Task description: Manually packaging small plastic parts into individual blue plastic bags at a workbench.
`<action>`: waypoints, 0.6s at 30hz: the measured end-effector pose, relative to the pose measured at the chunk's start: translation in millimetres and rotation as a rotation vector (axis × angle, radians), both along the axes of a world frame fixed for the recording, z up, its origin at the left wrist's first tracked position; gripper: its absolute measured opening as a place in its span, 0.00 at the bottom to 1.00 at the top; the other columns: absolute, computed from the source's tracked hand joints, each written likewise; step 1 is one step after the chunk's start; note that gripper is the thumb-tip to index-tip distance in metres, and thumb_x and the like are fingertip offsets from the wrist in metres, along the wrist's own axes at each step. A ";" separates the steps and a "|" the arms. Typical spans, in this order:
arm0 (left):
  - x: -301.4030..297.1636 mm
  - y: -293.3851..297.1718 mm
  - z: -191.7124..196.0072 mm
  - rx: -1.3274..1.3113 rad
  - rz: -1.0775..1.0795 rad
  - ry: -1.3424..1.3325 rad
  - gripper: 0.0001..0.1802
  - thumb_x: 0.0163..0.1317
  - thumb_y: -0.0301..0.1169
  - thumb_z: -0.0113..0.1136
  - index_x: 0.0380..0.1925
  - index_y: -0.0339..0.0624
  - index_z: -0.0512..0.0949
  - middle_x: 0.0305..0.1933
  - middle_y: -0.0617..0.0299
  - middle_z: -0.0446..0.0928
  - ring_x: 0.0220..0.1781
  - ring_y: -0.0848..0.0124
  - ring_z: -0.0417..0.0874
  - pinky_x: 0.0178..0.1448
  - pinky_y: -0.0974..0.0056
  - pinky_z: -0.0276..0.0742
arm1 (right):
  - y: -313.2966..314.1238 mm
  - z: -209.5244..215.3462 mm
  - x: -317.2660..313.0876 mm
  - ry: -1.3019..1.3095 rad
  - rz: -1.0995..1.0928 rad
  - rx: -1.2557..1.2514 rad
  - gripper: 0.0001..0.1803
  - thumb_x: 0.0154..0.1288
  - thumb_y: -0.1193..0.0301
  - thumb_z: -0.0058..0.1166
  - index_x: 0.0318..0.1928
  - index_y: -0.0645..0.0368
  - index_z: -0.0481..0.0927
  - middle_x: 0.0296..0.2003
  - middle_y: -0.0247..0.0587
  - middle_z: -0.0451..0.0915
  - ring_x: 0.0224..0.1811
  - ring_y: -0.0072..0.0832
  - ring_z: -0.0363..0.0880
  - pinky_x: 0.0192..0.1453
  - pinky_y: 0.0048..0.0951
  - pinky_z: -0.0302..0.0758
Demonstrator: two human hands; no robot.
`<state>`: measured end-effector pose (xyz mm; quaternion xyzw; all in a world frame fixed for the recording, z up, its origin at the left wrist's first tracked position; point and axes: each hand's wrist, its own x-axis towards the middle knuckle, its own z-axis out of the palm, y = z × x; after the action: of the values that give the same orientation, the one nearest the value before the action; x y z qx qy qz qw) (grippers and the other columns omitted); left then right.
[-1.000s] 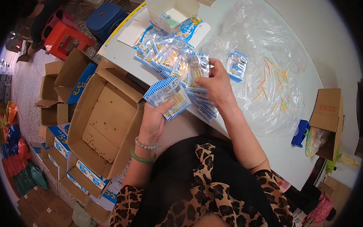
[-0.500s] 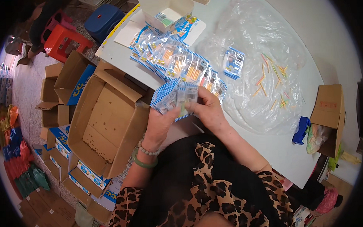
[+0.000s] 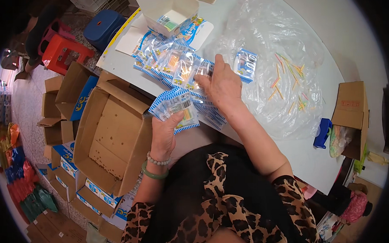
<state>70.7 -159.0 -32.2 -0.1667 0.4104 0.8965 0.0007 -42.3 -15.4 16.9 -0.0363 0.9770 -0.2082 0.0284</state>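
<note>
My left hand [image 3: 164,133] grips a fanned stack of small clear packets [image 3: 177,106] with blue-and-white checked edges. Coloured sticks show through the front packet, under my thumb. My right hand [image 3: 225,86] lies over the near end of an overlapping row of similar packets [image 3: 173,60] on the table. Its thumb and forefinger are apart at a packet there, and its other fingers are partly hidden. Beyond the row stands an open white-and-blue carton [image 3: 173,11]. One separate packet [image 3: 245,65] rests just right of my right hand.
A large clear plastic sheet or bag [image 3: 271,114] spreads over the white table, with loose coloured sticks [image 3: 293,73] on it. A big open cardboard box [image 3: 111,141] stands at my left, among smaller boxes. Red [image 3: 65,51] and blue stools [image 3: 105,28] stand beyond. A blue object [image 3: 322,133] sits by the right-hand carton.
My right hand has left the stack in my left hand and moved up to the packet row. My left hand has shifted slightly down and left, still holding the stack.
</note>
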 end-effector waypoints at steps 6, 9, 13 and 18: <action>-0.1 -3.4 -3.1 0.024 -0.021 -0.035 0.19 0.56 0.18 0.59 0.50 0.36 0.74 0.48 0.57 0.79 0.48 0.68 0.81 0.54 0.63 0.78 | 0.4 -30.4 -1.9 0.107 -0.082 -0.390 0.36 0.54 0.72 0.58 0.63 0.66 0.62 0.47 0.50 0.75 0.46 0.37 0.78 0.51 0.32 0.73; -1.1 -5.4 1.0 0.037 -0.044 -0.007 0.19 0.56 0.18 0.58 0.50 0.36 0.75 0.48 0.57 0.80 0.48 0.68 0.81 0.53 0.62 0.78 | 3.3 -27.4 -1.7 0.133 -0.122 -0.661 0.35 0.52 0.77 0.58 0.63 0.66 0.62 0.48 0.44 0.75 0.44 0.29 0.77 0.50 0.27 0.73; -3.2 -2.9 2.3 0.034 -0.036 0.015 0.19 0.57 0.18 0.58 0.50 0.35 0.75 0.48 0.57 0.80 0.48 0.68 0.82 0.53 0.62 0.79 | 18.3 -29.3 -8.8 0.041 -0.196 -0.945 0.29 0.53 0.80 0.57 0.57 0.65 0.67 0.45 0.40 0.76 0.42 0.24 0.76 0.48 0.25 0.74; -1.5 1.7 5.3 0.003 0.019 0.005 0.18 0.58 0.19 0.57 0.50 0.34 0.74 0.48 0.57 0.80 0.48 0.69 0.81 0.53 0.63 0.78 | 18.4 12.3 20.2 -0.264 -0.108 -1.413 0.20 0.54 0.82 0.56 0.49 0.62 0.70 0.39 0.35 0.75 0.39 0.21 0.75 0.45 0.24 0.74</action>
<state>69.2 -157.3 -26.9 -0.1683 0.4075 0.8975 -0.0086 -22.2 3.0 29.2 0.0277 0.5976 -0.7943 0.1058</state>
